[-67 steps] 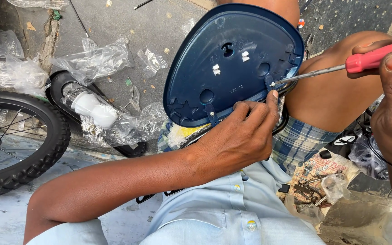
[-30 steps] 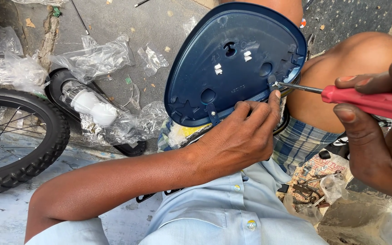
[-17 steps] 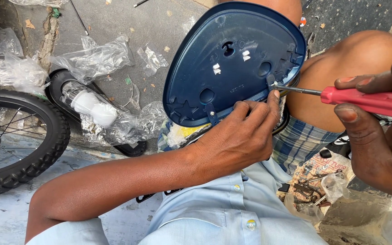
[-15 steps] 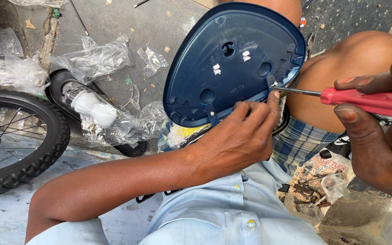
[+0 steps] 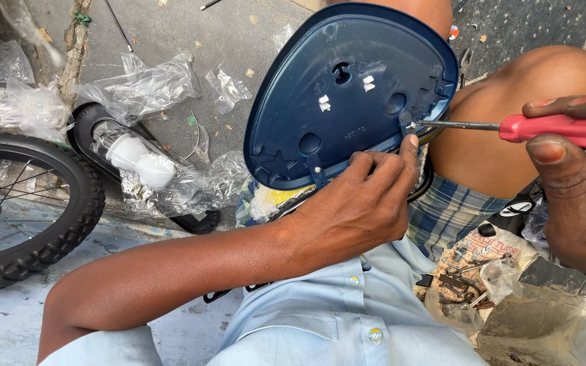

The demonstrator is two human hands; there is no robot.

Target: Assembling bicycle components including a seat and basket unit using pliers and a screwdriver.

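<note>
While the left hand (image 5: 357,203) clamps the blue plastic cover (image 5: 347,88) against the knee, the right hand (image 5: 578,190), fingers closed around the red-handled screwdriver (image 5: 551,127), should keep its tip square in the rim screw.

A black spoked bicycle wheel (image 5: 32,210) lies on the concrete ground (image 5: 239,34), well left of the hands. Between wheel and hands, crumpled clear plastic bags (image 5: 140,88) are scattered, one wrapping a white cylindrical part (image 5: 137,159) that rests on a black curved piece (image 5: 96,132). Below the right-side hand, a clear bag (image 5: 473,285) holds small metal hardware on a printed sheet (image 5: 490,247). Plaid cloth (image 5: 445,213) shows just beside it.
</note>
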